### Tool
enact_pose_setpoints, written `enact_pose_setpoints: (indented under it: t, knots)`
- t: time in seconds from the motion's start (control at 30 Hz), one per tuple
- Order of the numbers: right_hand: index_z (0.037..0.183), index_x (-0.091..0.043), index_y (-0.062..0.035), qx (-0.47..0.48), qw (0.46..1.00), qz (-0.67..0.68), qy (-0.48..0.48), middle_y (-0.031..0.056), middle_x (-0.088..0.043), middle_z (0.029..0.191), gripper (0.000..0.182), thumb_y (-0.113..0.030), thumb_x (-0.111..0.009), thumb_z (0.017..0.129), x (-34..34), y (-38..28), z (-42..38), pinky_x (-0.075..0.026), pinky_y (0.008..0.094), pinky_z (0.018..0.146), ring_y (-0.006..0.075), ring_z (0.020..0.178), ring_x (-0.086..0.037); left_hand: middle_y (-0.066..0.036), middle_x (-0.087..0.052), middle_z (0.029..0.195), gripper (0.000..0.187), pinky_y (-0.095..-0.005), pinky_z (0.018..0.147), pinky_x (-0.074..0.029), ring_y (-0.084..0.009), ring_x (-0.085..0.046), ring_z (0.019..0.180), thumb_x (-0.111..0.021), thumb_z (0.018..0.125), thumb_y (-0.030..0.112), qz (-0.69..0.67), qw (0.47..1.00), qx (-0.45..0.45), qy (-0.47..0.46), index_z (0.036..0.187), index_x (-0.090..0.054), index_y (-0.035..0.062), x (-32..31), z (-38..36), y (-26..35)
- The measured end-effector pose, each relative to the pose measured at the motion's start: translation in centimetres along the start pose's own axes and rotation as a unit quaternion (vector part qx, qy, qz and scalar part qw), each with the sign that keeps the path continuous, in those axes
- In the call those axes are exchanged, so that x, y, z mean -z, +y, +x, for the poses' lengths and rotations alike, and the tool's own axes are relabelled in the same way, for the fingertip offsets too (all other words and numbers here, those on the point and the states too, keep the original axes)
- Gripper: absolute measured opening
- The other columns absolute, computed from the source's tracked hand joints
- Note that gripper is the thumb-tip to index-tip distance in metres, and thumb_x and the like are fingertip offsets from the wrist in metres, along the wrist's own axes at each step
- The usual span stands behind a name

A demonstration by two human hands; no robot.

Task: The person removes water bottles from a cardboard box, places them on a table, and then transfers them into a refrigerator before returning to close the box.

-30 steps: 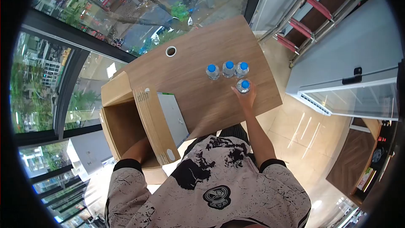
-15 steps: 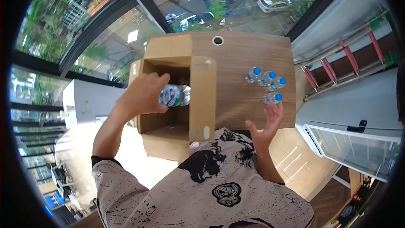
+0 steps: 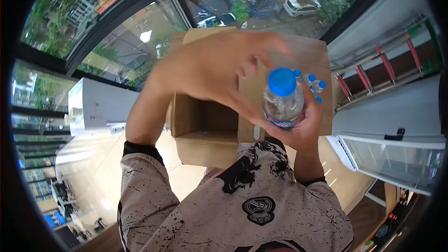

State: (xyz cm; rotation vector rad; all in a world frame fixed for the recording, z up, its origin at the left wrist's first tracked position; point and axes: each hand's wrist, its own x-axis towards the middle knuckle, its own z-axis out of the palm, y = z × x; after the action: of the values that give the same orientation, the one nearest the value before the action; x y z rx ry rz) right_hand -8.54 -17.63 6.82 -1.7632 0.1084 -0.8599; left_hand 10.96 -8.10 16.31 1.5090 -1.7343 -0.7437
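A clear plastic water bottle [image 3: 283,105] with a blue cap stands roughly upright close to the camera. My right hand [image 3: 304,128] is wrapped around its side and lower part. My left hand [image 3: 210,65] is beside the bottle, fingers spread and slightly blurred, its thumb reaching to the bottle's lower left; whether it touches is hard to tell. Beneath the left hand is an open cardboard box [image 3: 205,151], partly covered by it. Several blue-capped bottles [image 3: 309,80] stand on the wooden table [image 3: 319,53], partly behind the held bottle.
A white box-shaped object [image 3: 100,107] stands left of the cardboard box. Large windows [image 3: 224,0] face a street. To the right, a ladder with red steps [image 3: 385,63] leans near a pale cabinet with a glass door [image 3: 392,158].
The bottle has come from over the box to the right and closer to the camera. My right hand has left the standing bottles and taken hold of it; my left hand has opened.
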Motion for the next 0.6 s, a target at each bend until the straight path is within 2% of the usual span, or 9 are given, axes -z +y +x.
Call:
enact_pose_setpoints:
  t: [0.07, 0.13, 0.17, 0.23, 0.3, 0.33, 0.4, 0.5, 0.6]
  knots:
    - [0.122, -0.048, 0.0024, -0.049, 0.998, -0.006, 0.046, 0.0135, -0.063, 0.103, 0.072, -0.015, -0.085, 0.062, 1.3, 2.0, -3.3, -0.050, 0.0328, 0.084, 0.0186, 0.093, -0.062, -0.005, -0.064, 0.092, 0.055, -0.0272, 0.071, -0.050, -0.0165, -0.062, 0.078, -0.086, 0.063, 0.027, -0.044, 0.989, 0.114, -0.084, 0.105, -0.057, 0.0060, 1.5, -1.0, -4.2]
    - [0.120, -0.048, 0.0023, -0.100, 0.990, -0.016, 0.097, 0.0123, -0.062, 0.102, 0.070, -0.015, -0.085, 0.062, 2.4, 4.1, -7.1, -0.049, 0.0322, 0.084, 0.0154, 0.095, -0.061, -0.007, -0.063, 0.086, 0.044, -0.0285, 0.069, -0.050, -0.0198, -0.062, 0.075, -0.084, 0.064, 0.023, 0.033, 0.961, 0.210, -0.178, 0.095, -0.060, 0.0040, 1.1, -1.4, -8.0]
    - [0.116, -0.050, 0.0010, -0.156, 0.979, -0.034, 0.123, 0.0119, -0.062, 0.101, 0.067, -0.015, -0.085, 0.061, 2.9, 5.3, -8.7, -0.049, 0.0322, 0.083, 0.0162, 0.094, -0.061, -0.010, -0.063, 0.083, 0.034, -0.0329, 0.067, -0.051, -0.0270, -0.062, 0.073, -0.079, 0.069, 0.026, 0.199, 0.917, 0.190, -0.289, 0.090, -0.063, 0.0050, 0.1, -1.4, -10.5]
    - [0.112, -0.051, -0.0002, -0.216, 0.962, -0.053, 0.157, 0.0114, -0.062, 0.099, 0.063, -0.015, -0.085, 0.061, 3.7, 8.3, -11.7, -0.049, 0.0322, 0.083, 0.0169, 0.094, -0.061, -0.013, -0.065, 0.085, 0.031, -0.0362, 0.070, -0.052, -0.0342, -0.062, 0.075, -0.074, 0.072, 0.031, 0.399, 0.853, 0.193, -0.276, 0.090, -0.065, 0.0071, -4.2, -3.4, -15.4]
    - [0.106, -0.051, -0.0026, -0.272, 0.927, -0.212, 0.150, 0.0113, -0.062, 0.099, 0.058, -0.014, -0.085, 0.060, 4.3, 12.1, -14.8, -0.049, 0.0330, 0.081, 0.0203, 0.094, -0.062, -0.018, -0.067, 0.094, 0.035, -0.0387, 0.079, -0.054, -0.0307, -0.066, 0.090, -0.075, 0.066, 0.029, 0.397, 0.794, 0.299, -0.349, 0.090, -0.068, 0.0050, -8.0, -2.3, -18.5]
    - [0.106, -0.051, -0.0026, -0.271, 0.926, -0.213, 0.153, 0.0113, -0.062, 0.099, 0.058, -0.014, -0.085, 0.060, 4.3, 14.8, -16.3, -0.049, 0.0330, 0.081, 0.0203, 0.094, -0.062, -0.018, -0.067, 0.094, 0.035, -0.0387, 0.079, -0.054, -0.0307, -0.066, 0.090, -0.075, 0.066, 0.029, 0.383, 0.775, 0.336, -0.375, 0.090, -0.068, 0.0049, -9.6, -2.0, -20.6]
    - [0.104, -0.051, -0.0048, -0.276, 0.899, -0.276, 0.197, 0.0126, -0.062, 0.101, 0.058, -0.013, -0.085, 0.058, 4.1, 20.1, -18.8, -0.049, 0.0346, 0.080, 0.0262, 0.092, -0.063, -0.018, -0.067, 0.094, 0.036, -0.0388, 0.079, -0.054, -0.0307, -0.066, 0.090, -0.075, 0.065, 0.029, 0.346, 0.783, 0.356, -0.374, 0.090, -0.069, 0.0049, -12.1, -1.9, -25.1]
    - [0.103, -0.051, -0.0052, -0.280, 0.896, -0.225, 0.261, 0.0138, -0.062, 0.105, 0.057, -0.012, -0.084, 0.058, 3.3, 24.5, -19.2, -0.049, 0.0372, 0.082, 0.0293, 0.095, -0.062, -0.018, -0.067, 0.093, 0.037, -0.0390, 0.078, -0.054, -0.0308, -0.066, 0.089, -0.076, 0.064, 0.030, 0.318, 0.817, 0.370, -0.307, 0.090, -0.069, 0.0049, -14.9, -3.2, -30.1]
    - [0.106, -0.051, -0.0051, -0.223, 0.901, -0.219, 0.302, 0.0124, -0.062, 0.102, 0.059, -0.013, -0.085, 0.058, 3.1, 27.7, -18.0, -0.048, 0.0395, 0.083, 0.0282, 0.096, -0.061, -0.018, -0.067, 0.092, 0.037, -0.0391, 0.078, -0.054, -0.0309, -0.066, 0.089, -0.076, 0.063, 0.031, 0.305, 0.836, 0.382, -0.249, 0.089, -0.069, 0.0048, -17.2, -4.6, -32.4]
